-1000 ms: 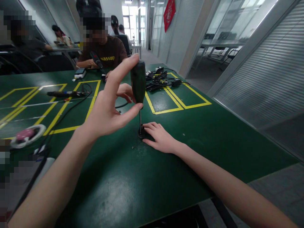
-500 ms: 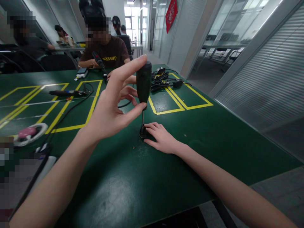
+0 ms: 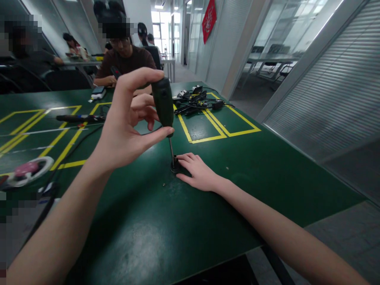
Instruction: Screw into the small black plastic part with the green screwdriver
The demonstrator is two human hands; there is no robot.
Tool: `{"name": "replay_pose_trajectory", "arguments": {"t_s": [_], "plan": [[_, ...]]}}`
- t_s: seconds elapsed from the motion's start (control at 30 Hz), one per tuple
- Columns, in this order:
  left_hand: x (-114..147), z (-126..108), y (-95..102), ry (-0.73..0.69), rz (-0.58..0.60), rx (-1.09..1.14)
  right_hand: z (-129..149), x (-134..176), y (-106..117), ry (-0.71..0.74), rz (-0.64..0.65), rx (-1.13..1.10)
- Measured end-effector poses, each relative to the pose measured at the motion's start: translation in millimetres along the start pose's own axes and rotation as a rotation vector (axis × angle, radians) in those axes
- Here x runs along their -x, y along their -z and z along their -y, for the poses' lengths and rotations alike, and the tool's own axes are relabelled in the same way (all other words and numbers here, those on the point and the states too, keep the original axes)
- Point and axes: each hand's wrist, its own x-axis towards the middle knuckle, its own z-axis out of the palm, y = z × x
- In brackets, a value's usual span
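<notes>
a pink-and-white ring-shaped item lies at far left, short of a black corded tool beside yellow tape outlines on a green table. a person in a brown shirt sits across. next along, the left hand holds a dark screwdriver, index finger on the butt, thumb low on the handle. the tool stands just right of the palm, its long axis near upright, butt leaning slightly left, shaft running down to a small black part on the tabletop; whether the tip is seated cannot be told. the right hand is nearer that part, lying low at its right, fingertips against it; pinch or mere brace, one cannot tell. beyond sits a cable tangle, well apart from the part. green surface spreads toward the near edge and, past the right forearm, the slanting right edge.
</notes>
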Motion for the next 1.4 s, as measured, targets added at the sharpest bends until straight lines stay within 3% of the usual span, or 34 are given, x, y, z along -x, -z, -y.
{"name": "replay_pose_trajectory", "arguments": {"t_s": [0.23,0.5,1.4], "plan": [[0.2,-2.4,-2.2,0.036,0.011,0.019,2.7,-0.4,0.5,-0.018,-0.004,0.001],[-1.8,-3.8,5.0,0.084,0.16,0.106,3.2,-0.3,2.5,-0.021,0.009,-0.017],[6.2,2.1,3.7,0.131,0.145,-0.033,0.0,0.0,-3.8,0.0,-0.029,-0.03]]}}
